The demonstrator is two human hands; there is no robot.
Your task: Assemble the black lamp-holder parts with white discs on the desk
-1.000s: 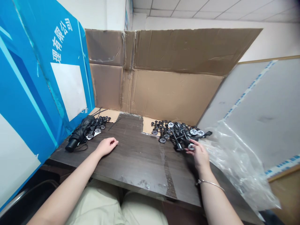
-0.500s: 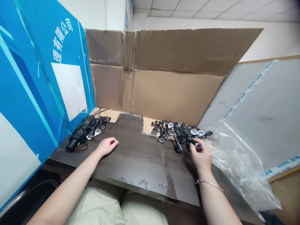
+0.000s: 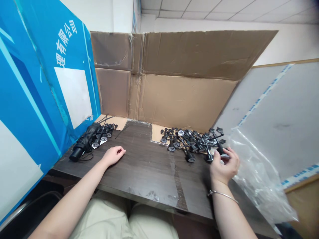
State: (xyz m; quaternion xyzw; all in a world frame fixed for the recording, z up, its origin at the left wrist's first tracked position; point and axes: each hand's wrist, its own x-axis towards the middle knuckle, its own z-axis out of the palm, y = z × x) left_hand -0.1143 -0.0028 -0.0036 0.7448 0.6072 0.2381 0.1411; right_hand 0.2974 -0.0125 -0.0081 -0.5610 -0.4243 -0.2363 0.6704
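My left hand rests on the dark table with its fingers curled together; nothing shows in it. At the right, my right hand grips a black part with a round base and a thin stem by its thick lower end, between thumb and fingers. Just left of that hand, several similar black parts lie in a pile, some with pale round bases turned outward. A smaller group of such parts lies at the left back, beside a black folded umbrella.
A cardboard sheet stands along the table's back. Clear plastic film hangs over the right edge. A blue printed panel rises at the left. Thin black strips lie near the back.
My right hand has moved right, from the pile's front to its right end, and a black part now stands tilted in its fingers. My left hand has stayed still.
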